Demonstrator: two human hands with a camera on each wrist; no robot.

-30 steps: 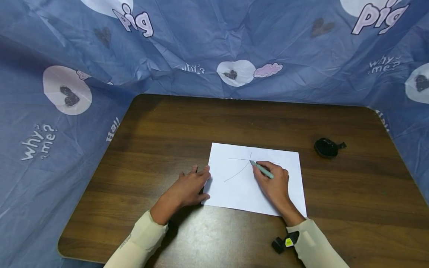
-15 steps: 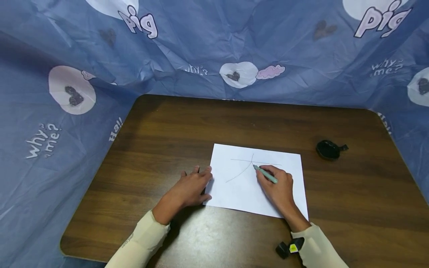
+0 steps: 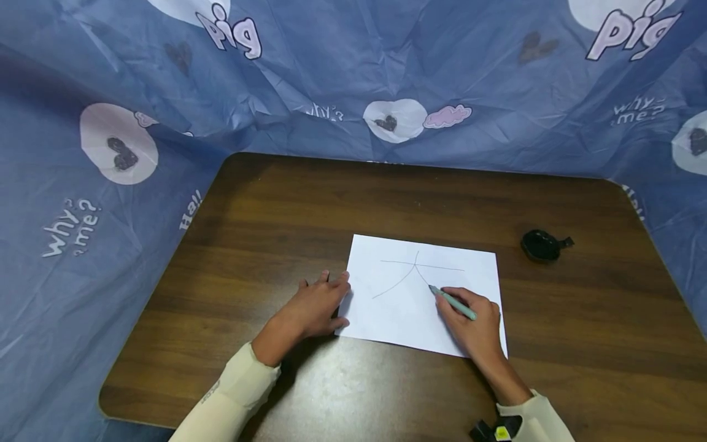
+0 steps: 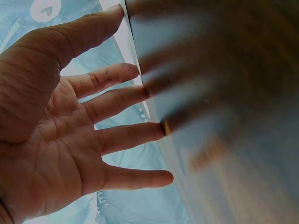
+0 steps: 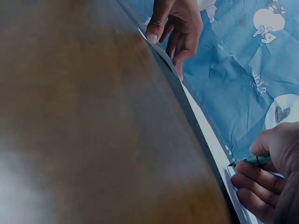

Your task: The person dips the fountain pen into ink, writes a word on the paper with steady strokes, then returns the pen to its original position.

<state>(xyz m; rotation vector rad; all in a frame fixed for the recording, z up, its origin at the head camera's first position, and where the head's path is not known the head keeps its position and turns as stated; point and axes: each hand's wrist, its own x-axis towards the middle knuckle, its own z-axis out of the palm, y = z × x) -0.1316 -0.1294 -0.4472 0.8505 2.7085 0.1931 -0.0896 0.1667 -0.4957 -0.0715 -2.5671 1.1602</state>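
Observation:
A white sheet of paper (image 3: 381, 322) lies on the wooden table. Thin dark lines on it form a near-level stroke, a short one crossing it, and two legs spreading downward. My right hand (image 3: 477, 322) pinches a pale green pen (image 3: 457, 304), its tip on the paper at the end of the right leg. In the right wrist view the pen (image 5: 257, 160) shows between thumb and fingers. My left hand (image 3: 315, 307) rests at the sheet's left edge, fingers spread. The left wrist view shows that hand's palm (image 4: 60, 135) with fingers nearly straight, fingertips on the surface.
A small black round object with a short tab (image 3: 542, 245) lies on the table (image 3: 276, 209), right of the paper. Blue printed cloth (image 3: 309, 73) hangs behind the table and along its sides. A black strap with a yellow patch (image 3: 501, 433) is at the right wrist.
My right hand has moved the pen down and to the right, leaving a new slanting line from the crossing point. The left hand stays at the paper's edge.

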